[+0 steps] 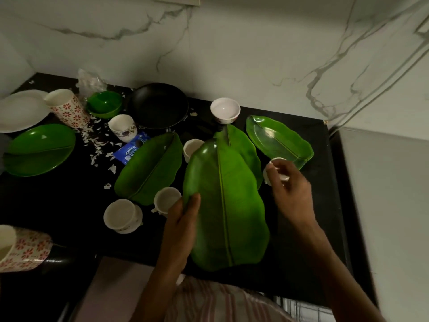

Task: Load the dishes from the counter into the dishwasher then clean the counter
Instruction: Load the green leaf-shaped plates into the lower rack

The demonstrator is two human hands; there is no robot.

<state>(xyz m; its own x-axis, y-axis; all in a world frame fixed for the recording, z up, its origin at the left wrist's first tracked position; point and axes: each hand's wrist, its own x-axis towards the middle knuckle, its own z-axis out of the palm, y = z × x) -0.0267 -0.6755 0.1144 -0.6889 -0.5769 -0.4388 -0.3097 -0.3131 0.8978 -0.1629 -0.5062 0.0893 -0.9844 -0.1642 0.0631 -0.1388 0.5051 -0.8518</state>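
Leaf plate [225,205], pinched at its edge by left hand [183,219], runs lengthwise away; right hand [290,182] grips small cup [276,169].

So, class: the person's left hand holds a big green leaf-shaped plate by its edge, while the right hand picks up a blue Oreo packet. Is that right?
Not quite. The head view shows the right hand with its fingers round a small white cup, not the Oreo packet, which lies untouched on the counter. The left hand does hold the big green leaf-shaped plate by its edge.

Green leaf-shaped plate [226,205] lifted over the black counter [69,205], among cups
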